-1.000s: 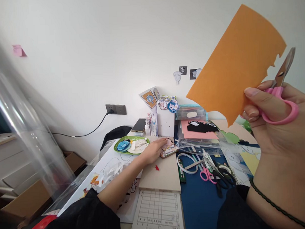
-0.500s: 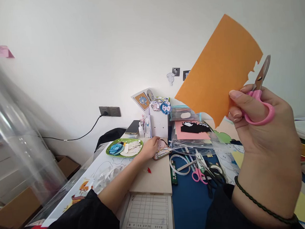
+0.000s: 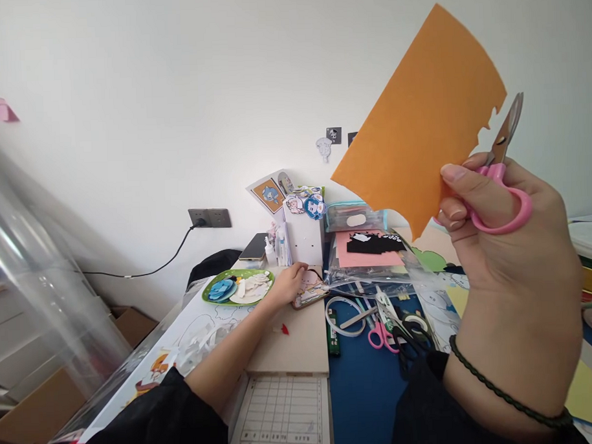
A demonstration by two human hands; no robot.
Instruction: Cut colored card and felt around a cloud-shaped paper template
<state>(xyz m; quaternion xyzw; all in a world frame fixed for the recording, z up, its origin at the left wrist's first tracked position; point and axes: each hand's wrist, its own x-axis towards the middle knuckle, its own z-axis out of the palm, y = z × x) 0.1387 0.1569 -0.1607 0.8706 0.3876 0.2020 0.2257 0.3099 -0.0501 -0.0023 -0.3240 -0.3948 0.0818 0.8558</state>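
My right hand point(image 3: 505, 240) is raised close to the camera, gripping pink-handled scissors point(image 3: 501, 176) with the blades pointing up, and pinching an orange paper sheet point(image 3: 419, 120) with jagged cut edges. My left hand point(image 3: 288, 284) reaches far across the desk and rests on a small illustrated card point(image 3: 312, 289) lying beside a green plate point(image 3: 216, 296) of blue and white paper shapes.
A clear zip bag point(image 3: 375, 264) holds pink and black paper. More scissors point(image 3: 391, 329) and a tape ring point(image 3: 340, 309) lie on the blue mat point(image 3: 364, 388). A white organiser box point(image 3: 304, 238), a phone, a tan board point(image 3: 295, 345), a printed form and a clear plastic roll point(image 3: 35, 257) surround them.
My right hand with the scissors and orange paper has shifted left and slightly up in view. The camera has panned right, so the desk items sit further left; my left hand stays on the card.
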